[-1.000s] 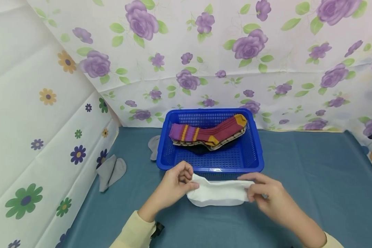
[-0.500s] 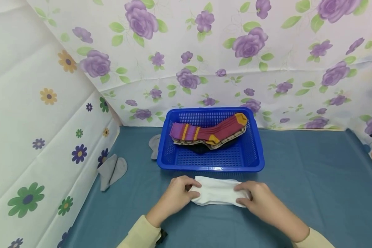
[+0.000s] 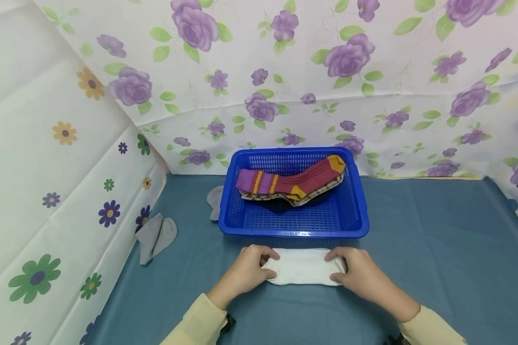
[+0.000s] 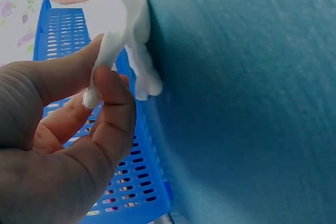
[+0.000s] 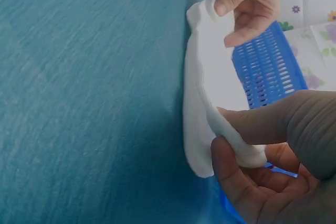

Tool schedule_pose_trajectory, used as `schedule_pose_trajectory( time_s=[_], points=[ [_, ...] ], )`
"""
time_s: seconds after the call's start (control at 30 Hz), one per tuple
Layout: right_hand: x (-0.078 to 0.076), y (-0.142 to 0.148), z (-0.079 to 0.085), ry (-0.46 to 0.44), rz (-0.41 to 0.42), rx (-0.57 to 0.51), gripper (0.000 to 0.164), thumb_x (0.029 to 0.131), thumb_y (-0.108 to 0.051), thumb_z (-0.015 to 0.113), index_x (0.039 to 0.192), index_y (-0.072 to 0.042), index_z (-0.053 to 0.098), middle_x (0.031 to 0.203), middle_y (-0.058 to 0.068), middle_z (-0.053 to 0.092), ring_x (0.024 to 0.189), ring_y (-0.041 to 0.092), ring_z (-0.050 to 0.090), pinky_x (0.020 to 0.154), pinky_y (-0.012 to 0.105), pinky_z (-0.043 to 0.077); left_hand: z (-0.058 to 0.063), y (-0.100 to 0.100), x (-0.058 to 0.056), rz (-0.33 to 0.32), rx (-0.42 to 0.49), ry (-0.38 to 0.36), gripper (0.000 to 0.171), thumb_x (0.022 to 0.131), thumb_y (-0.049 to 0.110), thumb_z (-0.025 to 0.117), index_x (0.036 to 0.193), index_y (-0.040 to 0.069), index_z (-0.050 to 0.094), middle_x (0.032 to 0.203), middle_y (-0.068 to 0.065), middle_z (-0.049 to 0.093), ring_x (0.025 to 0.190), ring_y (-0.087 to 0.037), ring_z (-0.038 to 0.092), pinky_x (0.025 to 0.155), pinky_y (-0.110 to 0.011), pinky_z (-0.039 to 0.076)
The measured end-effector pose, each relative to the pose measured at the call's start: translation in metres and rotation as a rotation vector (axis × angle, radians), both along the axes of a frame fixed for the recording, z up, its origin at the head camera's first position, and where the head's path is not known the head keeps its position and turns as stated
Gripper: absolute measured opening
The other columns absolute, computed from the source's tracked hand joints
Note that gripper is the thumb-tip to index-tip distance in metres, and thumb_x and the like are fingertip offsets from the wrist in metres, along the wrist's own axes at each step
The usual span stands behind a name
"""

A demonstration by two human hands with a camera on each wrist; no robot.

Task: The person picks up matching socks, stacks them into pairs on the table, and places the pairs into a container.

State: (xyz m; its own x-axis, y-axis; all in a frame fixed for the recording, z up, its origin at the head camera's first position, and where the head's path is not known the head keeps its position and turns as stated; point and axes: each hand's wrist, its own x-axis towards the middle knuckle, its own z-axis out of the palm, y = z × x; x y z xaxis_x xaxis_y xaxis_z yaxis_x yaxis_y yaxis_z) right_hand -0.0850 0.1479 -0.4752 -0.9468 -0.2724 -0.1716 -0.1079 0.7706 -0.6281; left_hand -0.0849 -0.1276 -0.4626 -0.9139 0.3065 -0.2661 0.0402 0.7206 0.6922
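Note:
A white sock [image 3: 303, 266] lies level across the front of the basket in the head view, folded into a short, flat strip. My left hand [image 3: 247, 272] pinches its left end between thumb and fingers. At the other end, my right hand [image 3: 359, 272] grips the edge the same way. Thumb and index finger press the doubled fabric of the sock [image 4: 107, 51] in the left wrist view. From the right wrist, the sock [image 5: 220, 66] stretches between both hands, its layers showing along the side.
Just beyond the hands stands a blue plastic basket [image 3: 293, 234]. Inside it, a maroon, purple and yellow striped sock [image 3: 285, 184] tops a patterned one and something black. Grey socks [image 3: 156, 238] lie at the left edge, and another grey sock [image 3: 215, 202] beside the basket. Floral sheets [image 3: 259, 72] wall the table.
The white sock has been drawn flat and squared up near the table. My right hand has shifted from loosely touching its end to pinching it; my left hand has turned slightly and keeps hold.

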Motion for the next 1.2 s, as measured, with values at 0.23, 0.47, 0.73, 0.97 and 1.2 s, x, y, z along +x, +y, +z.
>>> schedule_pose_trajectory(
  time_s=[0.23,0.47,0.73,0.97,1.2],
  points=[
    [-0.002,0.003,-0.004,0.009,0.015,0.014,0.033,0.068,-0.011,0.082,0.096,-0.019,0.068,0.074,-0.003,0.058,0.06,0.009,0.044,0.052,0.023,0.036,-0.012,-0.003,-0.003,-0.006,0.014,0.028,0.029,0.075,0.01,0.077,0.103,0.013,0.07,0.084,-0.002,0.06,0.069,-0.011,0.048,0.064,-0.024,0.042],
    [-0.004,0.003,-0.003,0.032,0.016,0.036,0.024,0.078,-0.006,0.071,0.096,-0.021,0.068,0.072,-0.005,0.055,0.06,0.008,0.043,0.053,0.024,0.036,-0.01,-0.003,-0.002,0.011,0.015,0.038,0.028,0.076,0.009,0.076,0.103,0.014,0.07,0.081,-0.001,0.06,0.067,-0.009,0.046,0.063,-0.024,0.041],
    [-0.006,0.004,-0.004,0.063,0.005,0.041,0.028,0.076,0.0,0.069,0.098,-0.019,0.069,0.078,-0.003,0.059,0.068,0.01,0.051,0.061,0.028,0.042,-0.007,-0.001,-0.005,0.001,-0.001,0.068,0.027,0.076,0.009,0.075,0.103,0.013,0.071,0.077,0.0,0.058,0.066,-0.009,0.045,0.061,-0.024,0.04],
    [-0.005,0.005,-0.013,0.132,0.03,0.023,0.03,0.073,0.004,0.069,0.095,-0.017,0.069,0.1,0.003,0.065,0.1,0.022,0.06,0.084,0.041,0.049,-0.016,-0.002,-0.005,-0.003,-0.003,0.064,0.027,0.075,0.006,0.075,0.101,0.013,0.071,0.076,-0.001,0.058,0.066,-0.008,0.044,0.06,-0.023,0.039],
    [-0.002,0.008,-0.008,0.165,0.079,0.041,0.027,0.077,-0.007,0.073,0.097,-0.024,0.07,0.11,0.003,0.061,0.106,0.022,0.056,0.087,0.044,0.048,-0.005,0.001,-0.001,-0.012,-0.059,0.121,0.026,0.077,0.013,0.075,0.103,0.012,0.07,0.082,-0.001,0.061,0.071,-0.011,0.05,0.063,-0.023,0.042]
  ],
)
